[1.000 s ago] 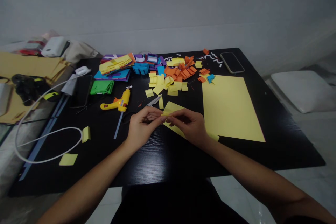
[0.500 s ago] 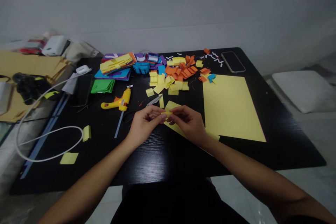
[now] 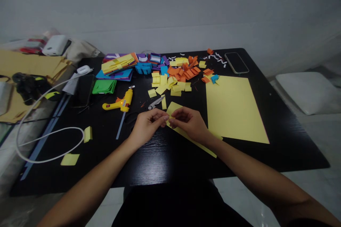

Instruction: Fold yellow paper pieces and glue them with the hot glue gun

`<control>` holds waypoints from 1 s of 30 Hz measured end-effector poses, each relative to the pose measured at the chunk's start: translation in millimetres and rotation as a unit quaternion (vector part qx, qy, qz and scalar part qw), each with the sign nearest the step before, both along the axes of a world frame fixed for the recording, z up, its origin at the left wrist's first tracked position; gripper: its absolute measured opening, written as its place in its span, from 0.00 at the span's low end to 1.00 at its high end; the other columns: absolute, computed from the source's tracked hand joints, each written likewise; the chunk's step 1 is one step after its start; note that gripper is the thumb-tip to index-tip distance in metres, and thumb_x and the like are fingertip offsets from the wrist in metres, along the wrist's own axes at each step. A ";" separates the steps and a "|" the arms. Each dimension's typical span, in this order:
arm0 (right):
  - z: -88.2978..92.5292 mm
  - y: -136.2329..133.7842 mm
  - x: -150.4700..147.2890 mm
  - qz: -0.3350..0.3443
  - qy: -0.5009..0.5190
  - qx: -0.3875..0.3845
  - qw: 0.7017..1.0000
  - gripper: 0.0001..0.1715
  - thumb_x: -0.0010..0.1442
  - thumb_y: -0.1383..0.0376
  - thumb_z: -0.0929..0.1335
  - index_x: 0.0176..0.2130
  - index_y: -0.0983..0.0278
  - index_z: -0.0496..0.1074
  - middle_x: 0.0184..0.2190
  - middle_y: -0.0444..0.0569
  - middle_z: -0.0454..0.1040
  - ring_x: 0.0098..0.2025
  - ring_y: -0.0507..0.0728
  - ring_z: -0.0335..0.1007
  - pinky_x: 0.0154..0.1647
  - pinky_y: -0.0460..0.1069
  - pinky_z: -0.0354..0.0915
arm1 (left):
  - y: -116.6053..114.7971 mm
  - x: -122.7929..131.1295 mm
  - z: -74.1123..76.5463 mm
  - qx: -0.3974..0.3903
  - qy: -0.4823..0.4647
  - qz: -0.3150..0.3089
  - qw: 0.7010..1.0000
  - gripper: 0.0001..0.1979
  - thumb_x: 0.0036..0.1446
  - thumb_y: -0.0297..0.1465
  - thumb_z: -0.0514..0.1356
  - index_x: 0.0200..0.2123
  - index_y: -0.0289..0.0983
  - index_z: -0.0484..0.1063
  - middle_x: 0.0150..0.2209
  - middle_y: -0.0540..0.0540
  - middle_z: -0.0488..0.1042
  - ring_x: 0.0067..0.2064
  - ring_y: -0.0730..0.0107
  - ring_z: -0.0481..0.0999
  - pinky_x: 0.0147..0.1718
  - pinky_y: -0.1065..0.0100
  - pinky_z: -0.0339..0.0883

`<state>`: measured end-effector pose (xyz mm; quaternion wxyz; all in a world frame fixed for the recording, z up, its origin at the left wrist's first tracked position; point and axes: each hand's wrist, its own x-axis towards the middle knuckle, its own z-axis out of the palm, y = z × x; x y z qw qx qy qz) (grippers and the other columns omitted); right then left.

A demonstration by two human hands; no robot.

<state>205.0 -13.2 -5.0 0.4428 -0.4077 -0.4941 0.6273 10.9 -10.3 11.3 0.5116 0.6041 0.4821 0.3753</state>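
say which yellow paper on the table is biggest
The full yellow sheet lying flat beside the right hand; every other yellow piece is much smaller.

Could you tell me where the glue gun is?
In the head view, the yellow glue gun lies left of centre on the black table, between the green paper stack and scissors.

The small yellow piece [image 3: 168,117] pinched between the left hand [image 3: 146,126] and the right hand [image 3: 190,124] is mostly covered by fingertips, so its shape cannot be told. The right hand also hides part of the yellow strip [image 3: 198,143] lying under it. The scissors [image 3: 156,102] show only their blades; the handles cannot be made out against the dark bench [image 3: 165,163]. The cardboard [image 3: 23,67] is cut by the left edge, the white cushion [image 3: 309,90] by the right, and both forearms by the bottom.
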 end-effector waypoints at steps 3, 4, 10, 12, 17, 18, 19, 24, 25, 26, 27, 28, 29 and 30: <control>-1.5 -0.4 -0.5 -0.014 -0.003 0.008 1.000 0.19 0.52 0.54 0.80 0.36 0.63 0.78 0.29 0.46 0.81 0.29 0.53 0.79 0.37 0.51 0.77 | -0.5 0.1 -2.5 0.016 0.010 -0.001 1.000 0.11 0.62 0.37 0.65 0.42 0.35 0.80 0.29 0.47 0.80 0.31 0.69 0.79 0.33 0.70 0.72; -1.6 -0.5 -0.6 -0.019 -0.008 0.013 1.000 0.19 0.52 0.54 0.80 0.37 0.63 0.78 0.30 0.46 0.81 0.30 0.53 0.79 0.37 0.51 0.77 | -0.6 0.2 -3.3 0.022 0.014 -0.002 1.000 0.12 0.61 0.37 0.66 0.43 0.35 0.80 0.31 0.47 0.80 0.32 0.69 0.80 0.34 0.69 0.72; -2.7 -0.1 0.1 -0.015 -0.039 0.029 0.999 0.18 0.53 0.53 0.80 0.36 0.63 0.78 0.30 0.46 0.80 0.31 0.54 0.79 0.39 0.51 0.76 | -0.5 -0.5 -5.3 0.008 -0.004 -0.019 1.000 0.10 0.61 0.36 0.67 0.41 0.36 0.80 0.28 0.48 0.80 0.31 0.71 0.78 0.34 0.70 0.72; -3.6 0.3 0.1 -0.004 -0.028 0.015 0.999 0.19 0.53 0.53 0.80 0.36 0.63 0.78 0.29 0.45 0.80 0.31 0.53 0.79 0.39 0.51 0.76 | -0.2 -0.7 -4.5 -0.001 -0.015 -0.026 1.000 0.09 0.61 0.35 0.67 0.41 0.36 0.80 0.28 0.48 0.79 0.30 0.71 0.78 0.33 0.71 0.72; -2.9 1.6 -0.2 0.000 0.012 -0.012 1.000 0.20 0.52 0.54 0.81 0.35 0.63 0.76 0.27 0.44 0.80 0.29 0.53 0.78 0.37 0.51 0.77 | 1.2 -1.5 -3.7 0.011 -0.039 -0.029 0.999 0.11 0.60 0.35 0.68 0.44 0.36 0.78 0.29 0.49 0.78 0.30 0.71 0.78 0.32 0.70 0.73; -2.6 1.9 -0.2 -0.002 0.012 -0.012 1.000 0.20 0.52 0.53 0.81 0.35 0.63 0.76 0.27 0.44 0.80 0.29 0.53 0.78 0.37 0.51 0.77 | 1.6 -2.2 -4.3 0.009 -0.043 -0.033 0.998 0.11 0.60 0.35 0.68 0.44 0.36 0.79 0.30 0.48 0.79 0.31 0.70 0.79 0.34 0.70 0.74; -2.3 2.3 -0.2 -0.004 0.013 -0.011 1.000 0.20 0.52 0.53 0.80 0.35 0.63 0.76 0.28 0.44 0.80 0.29 0.53 0.78 0.37 0.51 0.77 | 2.0 -3.0 -5.1 0.005 -0.047 -0.038 0.998 0.12 0.59 0.34 0.69 0.44 0.36 0.79 0.31 0.48 0.80 0.33 0.69 0.80 0.36 0.69 0.75; -2.9 2.4 0.5 -0.003 -0.004 0.001 1.000 0.20 0.52 0.52 0.80 0.37 0.63 0.79 0.32 0.46 0.81 0.31 0.53 0.79 0.40 0.52 0.79 | 3.2 -7.2 -8.0 0.003 -0.070 -0.026 0.997 0.15 0.54 0.33 0.72 0.46 0.38 0.81 0.35 0.47 0.83 0.37 0.66 0.83 0.42 0.65 0.78; -3.3 1.7 0.6 -0.002 -0.018 0.009 1.000 0.20 0.53 0.53 0.80 0.38 0.62 0.79 0.33 0.46 0.81 0.32 0.54 0.80 0.41 0.52 0.79 | 3.4 -7.6 -7.6 0.008 -0.071 -0.021 0.997 0.14 0.55 0.33 0.72 0.45 0.38 0.81 0.35 0.47 0.84 0.37 0.66 0.83 0.42 0.65 0.78; -4.0 0.8 0.6 -0.005 -0.033 0.020 0.999 0.20 0.53 0.53 0.80 0.40 0.62 0.79 0.33 0.46 0.82 0.33 0.54 0.80 0.42 0.52 0.79 | 3.7 -7.9 -6.8 0.014 -0.070 -0.018 0.997 0.14 0.55 0.33 0.71 0.45 0.38 0.82 0.35 0.47 0.84 0.37 0.66 0.83 0.41 0.65 0.78; -4.9 -0.3 0.5 -0.010 -0.048 0.033 0.998 0.19 0.53 0.54 0.80 0.40 0.62 0.80 0.34 0.47 0.82 0.34 0.55 0.81 0.43 0.53 0.78 | 4.0 -8.1 -5.6 0.019 -0.065 -0.017 0.998 0.13 0.56 0.33 0.71 0.45 0.38 0.82 0.35 0.46 0.84 0.37 0.66 0.83 0.40 0.65 0.78; -6.0 -1.4 0.3 -0.013 -0.060 0.044 0.997 0.19 0.54 0.54 0.80 0.41 0.62 0.80 0.35 0.47 0.82 0.35 0.55 0.81 0.44 0.53 0.78 | 4.3 -8.2 -4.3 0.025 -0.057 -0.016 0.998 0.13 0.56 0.33 0.71 0.44 0.38 0.82 0.35 0.46 0.83 0.37 0.66 0.83 0.40 0.66 0.78; -7.2 -2.5 0.1 -0.015 -0.064 0.052 0.996 0.19 0.54 0.55 0.80 0.42 0.62 0.80 0.36 0.47 0.83 0.36 0.56 0.82 0.45 0.53 0.79 | 4.6 -8.3 -2.9 0.030 -0.048 -0.014 0.998 0.12 0.56 0.33 0.71 0.44 0.38 0.83 0.35 0.46 0.83 0.36 0.67 0.83 0.39 0.66 0.78; -8.4 -3.5 -0.2 -0.015 -0.064 0.056 0.996 0.19 0.55 0.55 0.79 0.42 0.61 0.80 0.36 0.48 0.83 0.37 0.57 0.82 0.46 0.54 0.79 | 5.0 -8.6 -1.6 0.035 -0.039 -0.013 0.999 0.12 0.55 0.33 0.71 0.44 0.39 0.83 0.35 0.46 0.83 0.36 0.67 0.82 0.39 0.67 0.78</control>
